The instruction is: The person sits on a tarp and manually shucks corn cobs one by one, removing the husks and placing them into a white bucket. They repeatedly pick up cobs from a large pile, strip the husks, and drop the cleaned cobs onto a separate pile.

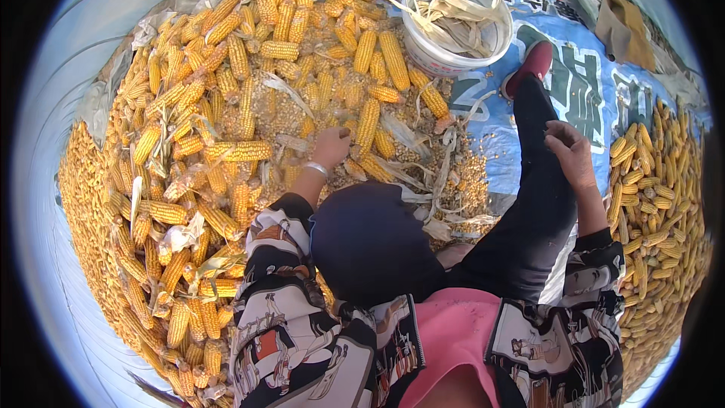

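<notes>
My left hand is over the heap of corn, its fingers curled. An upright yellow corn cob lies just right of its fingertips. Whatever those fingers hold, if anything, is hidden. My right hand hangs over my outstretched leg, with thumb and fingers drawn together. Anything in that pinch is too small to make out. Around my left hand are loose kernels, dry husk strips and more cobs, among them a long cob lying sideways to the left.
A white bucket holding dry husks stands ahead on a blue printed sheet. My foot in a dark red shoe rests beside it. Another corn pile lies at the right. Pale plastic sheeting curves along the left.
</notes>
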`<state>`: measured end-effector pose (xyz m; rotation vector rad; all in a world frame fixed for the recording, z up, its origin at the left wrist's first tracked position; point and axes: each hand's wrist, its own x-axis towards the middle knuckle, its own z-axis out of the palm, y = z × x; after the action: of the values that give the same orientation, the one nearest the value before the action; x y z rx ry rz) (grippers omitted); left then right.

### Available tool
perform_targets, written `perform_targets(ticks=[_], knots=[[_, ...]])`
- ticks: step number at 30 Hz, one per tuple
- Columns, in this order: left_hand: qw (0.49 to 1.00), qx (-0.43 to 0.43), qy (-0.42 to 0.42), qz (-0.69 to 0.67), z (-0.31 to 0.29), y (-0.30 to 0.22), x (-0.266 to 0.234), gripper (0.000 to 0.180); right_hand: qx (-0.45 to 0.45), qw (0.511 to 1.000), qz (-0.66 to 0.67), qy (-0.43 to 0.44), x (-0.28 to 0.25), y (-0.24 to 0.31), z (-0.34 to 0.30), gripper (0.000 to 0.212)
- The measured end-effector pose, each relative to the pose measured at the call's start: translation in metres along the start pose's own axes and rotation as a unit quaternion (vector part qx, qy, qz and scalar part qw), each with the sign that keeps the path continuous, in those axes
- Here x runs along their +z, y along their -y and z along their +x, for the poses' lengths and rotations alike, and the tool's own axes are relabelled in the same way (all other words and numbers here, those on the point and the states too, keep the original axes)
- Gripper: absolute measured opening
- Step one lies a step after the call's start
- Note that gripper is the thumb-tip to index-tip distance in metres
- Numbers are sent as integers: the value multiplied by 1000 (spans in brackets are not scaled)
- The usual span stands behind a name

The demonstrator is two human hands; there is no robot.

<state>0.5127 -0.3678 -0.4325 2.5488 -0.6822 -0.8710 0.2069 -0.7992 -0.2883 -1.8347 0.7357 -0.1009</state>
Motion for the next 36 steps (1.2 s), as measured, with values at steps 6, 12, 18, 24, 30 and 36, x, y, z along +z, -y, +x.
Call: perform_targets(ticks=[6,12,18,24,30,36], knots=[[994,-95,42,22,71,-24,65,41,75,977,34,198,209,2,138,29],[973,-103,96,-184,74,-11,25,57,-15,972,-210,107,331,-28,243,51],[905,-63,41,-418,170,-9,-43,49,166,918,-342,110,365,-28,286,67],[889,-101,175,-410,248,-14,-30,53,289,951,56,92,360,-52,289,55],[705,-203,164,-660,205,-37,-11,55,262,843,427,194,341,-55,286,70],[707,-89,197,-673,112,-40,-21,56,227,789,501,274,304,-16,207,73]])
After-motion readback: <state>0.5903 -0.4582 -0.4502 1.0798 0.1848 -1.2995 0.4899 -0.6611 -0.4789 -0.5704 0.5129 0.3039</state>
